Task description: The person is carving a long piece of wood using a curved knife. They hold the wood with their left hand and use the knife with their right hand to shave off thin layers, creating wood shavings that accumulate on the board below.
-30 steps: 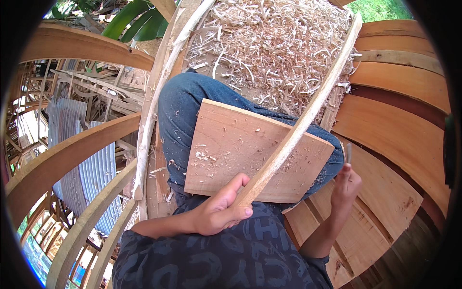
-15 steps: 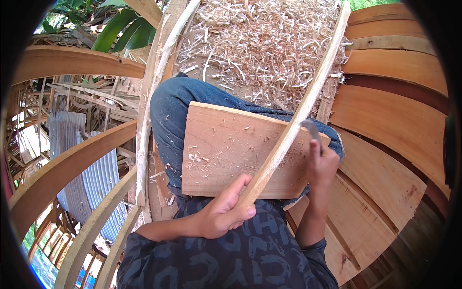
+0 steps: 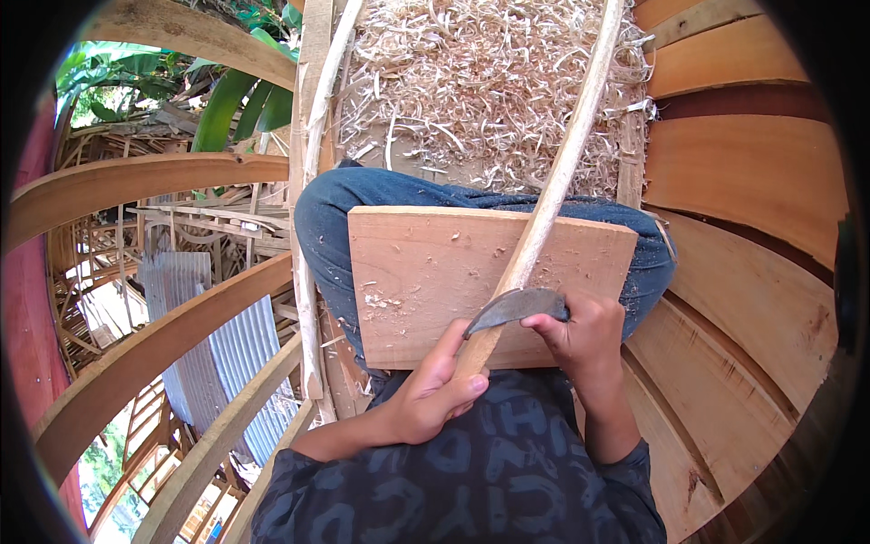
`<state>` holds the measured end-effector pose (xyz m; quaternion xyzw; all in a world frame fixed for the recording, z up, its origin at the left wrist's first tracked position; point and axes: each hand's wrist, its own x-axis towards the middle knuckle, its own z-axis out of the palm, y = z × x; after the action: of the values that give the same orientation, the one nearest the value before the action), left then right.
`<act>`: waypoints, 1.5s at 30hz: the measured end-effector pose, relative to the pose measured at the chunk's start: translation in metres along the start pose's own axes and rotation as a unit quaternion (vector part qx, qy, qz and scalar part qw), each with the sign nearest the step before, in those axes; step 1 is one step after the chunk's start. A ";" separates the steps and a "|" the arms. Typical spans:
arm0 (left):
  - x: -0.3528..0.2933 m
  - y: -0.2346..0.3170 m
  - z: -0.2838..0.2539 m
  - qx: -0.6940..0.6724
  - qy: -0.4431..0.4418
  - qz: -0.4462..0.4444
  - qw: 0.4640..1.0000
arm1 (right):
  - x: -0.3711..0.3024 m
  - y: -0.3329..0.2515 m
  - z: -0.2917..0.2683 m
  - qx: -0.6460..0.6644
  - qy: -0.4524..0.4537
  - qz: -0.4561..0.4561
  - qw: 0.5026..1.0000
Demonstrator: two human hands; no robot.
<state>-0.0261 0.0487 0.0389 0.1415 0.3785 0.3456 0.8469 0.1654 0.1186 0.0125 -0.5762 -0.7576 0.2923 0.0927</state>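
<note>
A long pale wooden stick (image 3: 564, 168) slants across a flat wooden board (image 3: 417, 272) on my lap, its far end over the shavings. Near my body, my left hand (image 3: 428, 399) is wrapped round the stick's lower end. In my right hand (image 3: 591, 334) is a knife (image 3: 515, 308) with a broad, curved grey blade; its handle is mostly hidden in my fist. The blade lies across the stick just beyond my left hand, its tip close to my left fingers. Small chips are scattered on the board.
A thick pile of curly wood shavings (image 3: 489, 82) covers the floor ahead. Wide wooden planks (image 3: 743, 186) rise at my right. Curved wooden rails (image 3: 163, 354) run along my left, with another peeled stick (image 3: 306, 263) lying beside my knee. Corrugated metal sheets (image 3: 246, 349) are beyond the rails.
My right hand has brought the knife down the stick toward my body, from beyond the board's far edge to near my left hand. The head view has shifted slightly.
</note>
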 end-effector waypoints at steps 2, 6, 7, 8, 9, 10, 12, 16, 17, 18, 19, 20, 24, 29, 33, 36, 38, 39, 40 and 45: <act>-0.002 -0.001 0.006 0.003 0.014 -0.001 1.000 | 0.007 0.016 0.003 -0.015 0.058 -0.002 0.998; -0.017 -0.009 0.012 -0.016 -0.019 -0.008 1.000 | 0.025 0.079 -0.031 0.012 0.145 0.244 0.959; -0.020 -0.010 0.012 -0.012 -0.021 -0.009 1.000 | 0.021 0.090 -0.039 0.040 0.139 0.281 0.949; -0.016 -0.006 0.009 -0.018 -0.010 -0.022 1.000 | 0.016 0.093 -0.041 0.065 0.138 0.248 0.957; -0.017 -0.006 0.010 -0.031 -0.004 -0.023 0.999 | 0.006 0.084 -0.043 0.092 0.131 0.224 0.961; -0.013 -0.003 0.008 -0.038 -0.007 -0.017 0.999 | 0.002 0.074 -0.045 0.117 0.135 0.196 0.964; -0.010 -0.002 0.006 -0.060 -0.043 0.000 0.997 | -0.009 0.034 -0.032 0.134 0.068 0.131 0.980; -0.010 -0.004 0.016 -0.081 -0.025 -0.016 0.996 | -0.017 -0.002 -0.001 0.127 0.025 0.003 0.992; -0.011 -0.003 0.017 -0.079 -0.018 -0.023 0.996 | -0.013 -0.004 0.002 0.122 0.026 -0.002 0.992; -0.011 -0.002 0.015 -0.078 -0.010 -0.028 0.997 | -0.009 -0.002 0.004 0.100 0.043 -0.017 0.994; -0.013 -0.001 0.017 -0.075 -0.006 -0.032 0.997 | -0.005 0.002 0.002 0.080 0.056 -0.034 0.995; -0.014 0.000 0.018 -0.073 -0.003 -0.035 0.997 | -0.002 0.005 0.001 0.058 0.070 -0.051 0.995; -0.016 0.002 0.025 -0.071 -0.021 -0.029 0.997 | 0.012 0.015 -0.004 0.037 0.113 0.018 0.993; -0.033 -0.003 0.020 -0.050 -0.016 -0.010 0.999 | 0.024 0.104 -0.048 0.121 0.182 0.229 0.949; -0.033 0.003 0.009 0.103 0.076 0.006 0.992 | 0.008 0.045 -0.048 0.133 0.103 0.131 0.977; -0.027 0.006 0.023 0.221 0.147 0.052 0.963 | -0.012 0.013 -0.024 0.166 0.052 0.079 0.982; -0.025 0.005 0.024 0.218 0.159 0.070 0.960 | -0.024 -0.002 -0.016 0.168 0.006 0.033 0.985; -0.024 0.004 0.026 0.218 0.165 0.077 0.959 | -0.027 -0.007 -0.014 0.172 -0.017 0.012 0.985; -0.024 0.002 0.025 0.235 0.163 0.086 0.955 | -0.028 -0.009 -0.009 0.164 -0.014 -0.002 0.986; -0.023 -0.005 0.021 0.285 0.151 0.110 0.940 | -0.021 -0.003 0.004 0.086 0.031 -0.054 0.994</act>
<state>-0.0192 0.0299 0.0631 0.3639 0.5669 0.3320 0.6603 0.1678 0.0973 0.0147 -0.5331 -0.7564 0.3330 0.1810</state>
